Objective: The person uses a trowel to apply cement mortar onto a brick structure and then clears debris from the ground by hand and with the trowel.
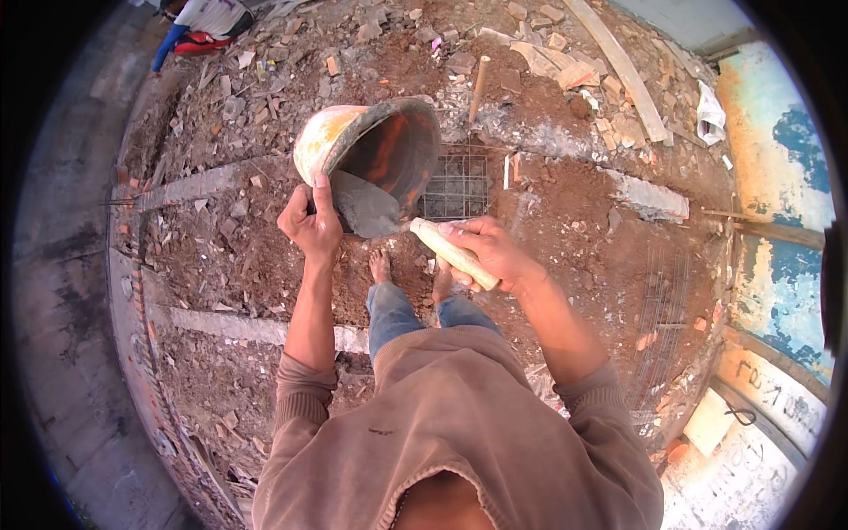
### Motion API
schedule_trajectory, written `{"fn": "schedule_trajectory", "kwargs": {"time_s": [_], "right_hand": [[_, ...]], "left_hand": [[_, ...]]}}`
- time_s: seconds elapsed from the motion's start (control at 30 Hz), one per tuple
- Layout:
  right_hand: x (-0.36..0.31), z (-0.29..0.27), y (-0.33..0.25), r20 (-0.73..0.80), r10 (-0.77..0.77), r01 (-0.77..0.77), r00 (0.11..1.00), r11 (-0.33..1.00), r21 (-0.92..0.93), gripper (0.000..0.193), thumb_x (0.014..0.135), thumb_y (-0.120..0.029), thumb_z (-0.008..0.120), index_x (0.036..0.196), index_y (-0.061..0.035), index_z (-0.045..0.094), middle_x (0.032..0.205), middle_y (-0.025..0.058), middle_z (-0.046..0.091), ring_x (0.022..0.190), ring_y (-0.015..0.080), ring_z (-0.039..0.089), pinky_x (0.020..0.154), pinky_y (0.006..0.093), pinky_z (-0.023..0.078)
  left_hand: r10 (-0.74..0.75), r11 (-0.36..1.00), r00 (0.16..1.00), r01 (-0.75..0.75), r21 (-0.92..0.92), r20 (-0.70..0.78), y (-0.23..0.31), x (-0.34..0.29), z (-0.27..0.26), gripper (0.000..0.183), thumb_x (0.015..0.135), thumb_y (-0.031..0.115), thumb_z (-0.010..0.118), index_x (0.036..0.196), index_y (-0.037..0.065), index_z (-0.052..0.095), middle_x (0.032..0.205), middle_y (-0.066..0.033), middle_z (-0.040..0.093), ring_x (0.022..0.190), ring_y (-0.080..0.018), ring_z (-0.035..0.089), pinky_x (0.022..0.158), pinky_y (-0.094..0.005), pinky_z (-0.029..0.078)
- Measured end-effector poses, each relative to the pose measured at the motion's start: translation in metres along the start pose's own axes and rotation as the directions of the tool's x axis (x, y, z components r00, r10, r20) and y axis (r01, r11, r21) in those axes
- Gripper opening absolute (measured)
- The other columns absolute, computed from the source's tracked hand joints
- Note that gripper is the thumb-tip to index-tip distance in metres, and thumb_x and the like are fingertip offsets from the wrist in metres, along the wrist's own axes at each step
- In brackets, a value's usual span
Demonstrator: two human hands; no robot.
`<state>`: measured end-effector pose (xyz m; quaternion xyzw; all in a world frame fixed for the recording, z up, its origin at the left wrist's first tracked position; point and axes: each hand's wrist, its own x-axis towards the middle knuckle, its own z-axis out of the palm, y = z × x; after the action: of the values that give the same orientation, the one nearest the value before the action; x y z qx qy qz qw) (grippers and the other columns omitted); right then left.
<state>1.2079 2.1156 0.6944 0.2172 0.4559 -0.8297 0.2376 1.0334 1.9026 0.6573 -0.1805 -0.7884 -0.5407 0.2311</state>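
Note:
My left hand [314, 219] grips the near rim of a cement-crusted orange bucket [320, 141], its thumb over the edge. The bucket is tipped, its mouth facing right and toward me, and its inside is coated with grey cement. In my right hand [490, 252] is the pale wooden handle of a trowel [364, 205], fingers wrapped round it. The trowel's grey blade lies at the bucket's lower rim, partly inside the mouth. Just right of the bucket, a wire rebar grid [457, 187] lies over grey material in the ground.
Bare feet [381, 265] stand on reddish soil near the grid. A wooden stake [480, 88] rises beyond it. Concrete strips [225, 327] cross the rubble. A long plank [618, 71] lies at far right, by a peeling wall [782, 168]. Another person [208, 22] crouches at far left.

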Motion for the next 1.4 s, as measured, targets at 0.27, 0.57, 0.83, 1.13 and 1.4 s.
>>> {"fn": "schedule_trajectory", "kwargs": {"time_s": [0.27,0.57,0.83,1.13,1.4], "right_hand": [[-0.012,-0.004,0.010,-0.174,-0.845,0.199,0.506,0.311,-0.929,0.034,0.092,-0.021,0.063,0.115,0.0038,0.060,0.085,0.0195,0.067,0.066,0.0344,0.066,0.062,0.0424,0.054],[0.072,-0.062,0.091,-0.084,-0.719,-0.121,0.690,0.000,-0.993,0.034,0.090,-0.017,0.058,0.115,0.0046,0.058,0.100,0.0241,0.060,0.074,0.0419,0.066,0.065,0.0496,0.054],[0.072,0.031,-0.021,0.141,-0.547,0.043,0.825,-0.188,-0.981,0.025,0.088,-0.020,0.061,0.095,0.0030,0.067,0.088,0.0198,0.063,0.073,0.0377,0.068,0.060,0.0450,0.057],[0.042,0.087,-0.063,0.426,-0.437,0.212,0.792,-0.459,-0.863,0.012,0.075,-0.011,0.064,0.076,-0.0013,0.071,0.075,0.0183,0.069,0.073,0.0313,0.072,0.061,0.0430,0.058],[0.061,0.093,-0.050,0.440,-0.348,0.233,0.828,-0.501,-0.834,0.016,0.077,-0.011,0.064,0.079,0.0024,0.071,0.083,0.0220,0.067,0.071,0.0310,0.072,0.058,0.0387,0.058]], "left_hand": [[-0.413,0.911,0.893,0.402,-0.098,-0.178,-0.061,-0.003,-0.055,0.050,0.098,0.024,0.063,0.058,0.009,0.037,0.059,0.0108,0.034,0.058,-0.0029,0.025,0.050,-0.0274,0.018],[-0.541,0.836,0.821,0.500,-0.228,-0.182,-0.108,-0.025,-0.079,0.046,0.096,0.023,0.066,0.057,0.014,0.044,0.060,0.0122,0.037,0.058,-0.0010,0.026,0.052,-0.0251,0.017],[-0.535,0.817,0.845,0.516,-0.257,-0.005,-0.072,0.015,-0.049,0.050,0.096,0.024,0.065,0.056,0.010,0.039,0.059,0.0104,0.034,0.058,-0.0025,0.025,0.052,-0.0265,0.018],[-0.330,0.944,0.936,0.329,0.026,0.120,-0.045,0.066,-0.058,0.047,0.094,0.026,0.068,0.060,0.003,0.046,0.060,0.0092,0.036,0.060,-0.0037,0.030,0.052,-0.0267,0.023],[-0.279,0.929,0.936,0.320,-0.188,0.214,-0.041,0.085,-0.047,0.044,0.095,0.023,0.068,0.060,0.005,0.047,0.061,0.0106,0.035,0.060,-0.0030,0.028,0.053,-0.0257,0.020]]}}
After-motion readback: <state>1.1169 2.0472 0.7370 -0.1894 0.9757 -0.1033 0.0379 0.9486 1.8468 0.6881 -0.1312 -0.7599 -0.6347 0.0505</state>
